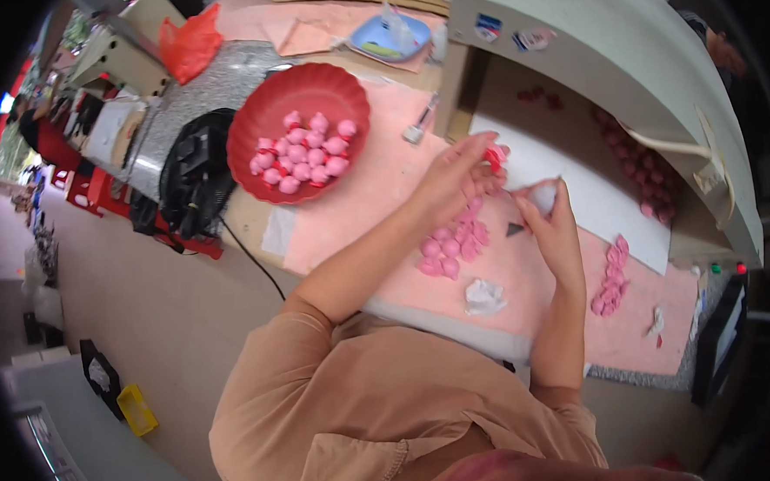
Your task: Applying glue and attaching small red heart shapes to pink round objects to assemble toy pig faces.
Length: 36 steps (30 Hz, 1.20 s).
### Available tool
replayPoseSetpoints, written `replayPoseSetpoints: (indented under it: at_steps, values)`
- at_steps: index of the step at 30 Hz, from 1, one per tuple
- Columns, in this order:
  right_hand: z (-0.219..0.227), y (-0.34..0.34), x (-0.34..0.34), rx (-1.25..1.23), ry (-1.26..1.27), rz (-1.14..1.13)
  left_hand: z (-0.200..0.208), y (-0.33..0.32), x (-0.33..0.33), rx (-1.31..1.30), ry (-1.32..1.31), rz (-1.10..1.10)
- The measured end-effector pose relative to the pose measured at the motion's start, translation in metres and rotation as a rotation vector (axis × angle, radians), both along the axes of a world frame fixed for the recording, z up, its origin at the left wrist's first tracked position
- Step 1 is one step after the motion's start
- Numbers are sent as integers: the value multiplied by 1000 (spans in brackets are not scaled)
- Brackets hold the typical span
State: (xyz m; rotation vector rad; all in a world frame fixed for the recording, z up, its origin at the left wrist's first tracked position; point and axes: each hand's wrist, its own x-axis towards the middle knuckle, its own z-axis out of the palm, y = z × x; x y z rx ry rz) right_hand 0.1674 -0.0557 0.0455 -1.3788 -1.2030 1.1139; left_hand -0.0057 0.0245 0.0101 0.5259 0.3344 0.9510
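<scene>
My left hand [462, 177] is closed on a small pink-and-red figure [495, 156], pinched by the fingertips in front of the grey booth. Close by on the right, my right hand [553, 223] is closed round a small whitish, translucent object [543, 198]; its exact kind is unclear. Under the hands, several round pink pieces [440, 248] and flatter pink pieces [471, 229] lie in a cluster on the pink cloth [357, 209]. A small dark triangular piece [514, 229] is beside them. Crumpled white tissue [485, 297] lies nearer to me.
A red fluted bowl [251, 99] with several pink-and-red figures stands left. The grey booth [547, 14] arches over a white sheet [592, 203], with dark pink pieces [638, 162] inside. More pink pieces [612, 281] lie right. A small bottle [413, 134] and blue tray [366, 37] are farther back.
</scene>
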Motion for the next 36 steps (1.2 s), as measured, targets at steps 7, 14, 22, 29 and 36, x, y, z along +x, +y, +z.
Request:
replayPoseSetpoints:
  at_steps: [7, 14, 22, 29, 36]
  values:
    - [2, 2, 23, 192, 69, -77, 3, 1, 0, -74, -10, -122]
    - [-1, -1, 25, 441, 126, -277, 0, -12, 14, -218, 33, -205]
    - [-3, 1, 22, 572, -227, -369, -9, -15, 19, -241, 114, -267]
    - [-7, 5, 21, 635, -302, -349, -8, -16, 20, -234, 115, -274]
    - [-6, 5, 20, 617, -318, -350, -6, -16, 19, -224, 118, -271]
